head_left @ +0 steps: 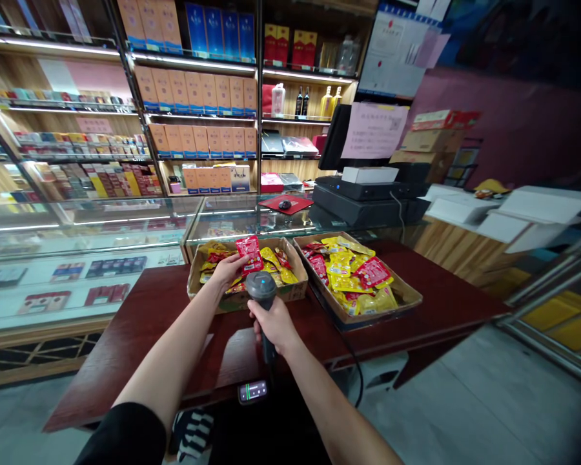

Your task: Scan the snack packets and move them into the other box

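Observation:
My left hand (pixel 228 270) pinches a red snack packet (pixel 250 254) by its left edge, over the left cardboard box (pixel 295 292). Yellow and red packets fill that box. My right hand (pixel 275 323) is wrapped round the handle of a dark handheld scanner (pixel 261 289), its head raised just in front of the box and a little below the red packet. To the right, a second cardboard box (pixel 410 299) holds several yellow and red packets (pixel 351 271). Both boxes stand on a dark red table (pixel 150 310).
Behind the table runs a glass display counter (pixel 126 226) with a mouse (pixel 285 205) on a red mat and a monitor (pixel 334 139). A black cable (pixel 356 361) hangs near my right forearm. A phone (pixel 252 391) lies at the table's near edge.

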{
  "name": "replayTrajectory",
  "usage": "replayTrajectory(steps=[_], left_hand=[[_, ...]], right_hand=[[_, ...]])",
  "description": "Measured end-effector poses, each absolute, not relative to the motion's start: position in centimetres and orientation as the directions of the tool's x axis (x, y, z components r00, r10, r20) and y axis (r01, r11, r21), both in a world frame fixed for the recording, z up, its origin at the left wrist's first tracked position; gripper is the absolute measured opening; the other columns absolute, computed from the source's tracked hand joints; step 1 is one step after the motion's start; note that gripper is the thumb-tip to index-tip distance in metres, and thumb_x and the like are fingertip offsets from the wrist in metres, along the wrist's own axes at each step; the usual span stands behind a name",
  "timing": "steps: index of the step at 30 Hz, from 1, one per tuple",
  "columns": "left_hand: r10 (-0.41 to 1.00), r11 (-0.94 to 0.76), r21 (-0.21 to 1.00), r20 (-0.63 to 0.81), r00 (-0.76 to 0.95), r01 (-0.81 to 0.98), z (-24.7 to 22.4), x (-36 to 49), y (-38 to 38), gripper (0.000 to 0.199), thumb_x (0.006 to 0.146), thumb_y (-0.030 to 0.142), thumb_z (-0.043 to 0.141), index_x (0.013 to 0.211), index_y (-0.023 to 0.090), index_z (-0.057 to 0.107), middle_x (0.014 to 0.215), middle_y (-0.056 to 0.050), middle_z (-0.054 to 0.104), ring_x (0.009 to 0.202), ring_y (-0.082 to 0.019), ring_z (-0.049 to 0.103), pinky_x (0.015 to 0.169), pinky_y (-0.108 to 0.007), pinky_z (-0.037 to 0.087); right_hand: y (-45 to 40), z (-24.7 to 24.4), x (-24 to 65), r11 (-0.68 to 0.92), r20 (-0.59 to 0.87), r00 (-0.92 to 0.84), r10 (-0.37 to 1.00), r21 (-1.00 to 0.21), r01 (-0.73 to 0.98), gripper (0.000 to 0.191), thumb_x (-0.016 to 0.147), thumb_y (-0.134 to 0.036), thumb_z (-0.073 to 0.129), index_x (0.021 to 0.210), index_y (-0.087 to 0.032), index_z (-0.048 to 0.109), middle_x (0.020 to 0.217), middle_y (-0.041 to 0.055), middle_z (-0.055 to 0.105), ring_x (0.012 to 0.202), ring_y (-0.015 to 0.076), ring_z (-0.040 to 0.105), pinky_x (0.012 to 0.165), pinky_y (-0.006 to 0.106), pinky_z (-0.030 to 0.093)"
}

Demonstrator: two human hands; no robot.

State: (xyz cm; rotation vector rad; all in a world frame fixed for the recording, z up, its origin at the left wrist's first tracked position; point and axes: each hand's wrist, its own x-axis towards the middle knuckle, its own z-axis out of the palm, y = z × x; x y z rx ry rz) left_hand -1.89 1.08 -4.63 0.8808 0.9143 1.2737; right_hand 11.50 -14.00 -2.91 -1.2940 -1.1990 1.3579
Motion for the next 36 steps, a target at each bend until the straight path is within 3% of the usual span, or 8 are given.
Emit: replayTrajectory(steps=[9,25,31,33,36], left_hand=[[0.987,0.056,0.939,-0.001,0.161,-0.34,-3.1,-1.5,-0.7,0.041,0.059,0.034,0.083,0.092,0.013,0.069,0.086,-0.008,0.072,0.07,-0.016,0.067,0.067,-0.025,0.053],[0.997,0.044,0.886,-0.013,0.071,-0.462,-3.6,-1.6,0.6,0.031,0.064,0.025,0.079,0.091,0.012,0.069,0.085,-0.01,0.073,0.077,-0.02,0.069,0.076,-0.032,0.055],[0.992,0.033,0.907,0.022,0.127,-0.419,-3.7,-1.8,0.5,0.04,0.062,0.031,0.082,0.095,0.013,0.069,0.087,-0.007,0.072,0.072,-0.015,0.068,0.074,-0.027,0.054],[0.991,0.033,0.907,0.026,0.133,-0.42,-3.7,-1.8,0.3,0.039,0.061,0.032,0.082,0.094,0.014,0.069,0.087,-0.007,0.072,0.072,-0.015,0.068,0.073,-0.026,0.054],[0.988,0.069,0.903,-0.003,0.154,-0.424,-3.4,-1.6,-0.1,0.036,0.059,0.03,0.083,0.088,0.013,0.069,0.083,-0.006,0.072,0.07,-0.014,0.067,0.071,-0.026,0.055]], right_hand=[[-12.3,-2.9,10.7,-0.098,-0.099,-0.016,0.995,-0.993,0.073,0.02,0.073,-0.038,0.061,0.074,-0.019,0.056,0.036,-0.006,0.05,0.028,0.0095,0.046,0.033,0.018,0.036],[-12.5,-3.9,10.2,-0.053,-0.055,-0.022,0.998,-0.996,0.073,0.019,0.073,-0.036,0.057,0.065,-0.018,0.054,0.036,-0.0045,0.049,0.027,0.0094,0.042,0.031,0.019,0.034],[-12.5,-3.7,10.1,-0.078,-0.08,-0.019,0.997,-0.996,0.053,0.02,0.074,-0.036,0.058,0.068,-0.017,0.057,0.039,-0.0038,0.05,0.029,0.0104,0.043,0.032,0.021,0.036],[-12.1,-3.4,10.6,-0.018,-0.018,0.005,1.0,-0.999,0.028,0.019,0.073,-0.036,0.059,0.073,-0.017,0.06,0.05,-0.0004,0.059,0.038,0.0121,0.051,0.038,0.023,0.043],[-10.7,-2.3,12.4,0.118,0.12,0.151,0.981,-0.993,0.023,0.016,0.069,-0.03,0.065,0.078,-0.017,0.064,0.073,0.0028,0.068,0.068,0.016,0.063,0.064,0.025,0.051]])
